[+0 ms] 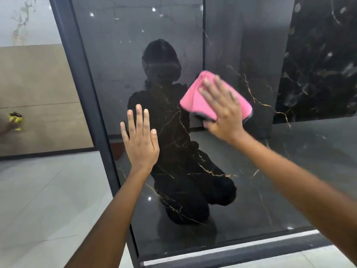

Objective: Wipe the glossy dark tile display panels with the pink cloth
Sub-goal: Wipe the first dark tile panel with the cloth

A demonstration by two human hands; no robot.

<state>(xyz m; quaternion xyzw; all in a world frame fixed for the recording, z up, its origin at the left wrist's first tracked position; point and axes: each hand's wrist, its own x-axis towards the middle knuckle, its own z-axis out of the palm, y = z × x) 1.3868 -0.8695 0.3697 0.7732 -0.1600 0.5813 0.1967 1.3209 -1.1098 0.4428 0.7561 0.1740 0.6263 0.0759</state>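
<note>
Pressing flat with straight, spread fingers, our right hand (pixel 222 111) pins the pink cloth (pixel 204 97) against the glossy dark panel (pixel 241 180), up at 1 o'clock from frame center. Our left hand (pixel 141 140), at 9 o'clock of the cloth, lies open-palmed on the same panel. A dark frame (pixel 90 97) borders it at 9 o'clock; a yellow object (pixel 15 120) sits far beyond.
</note>
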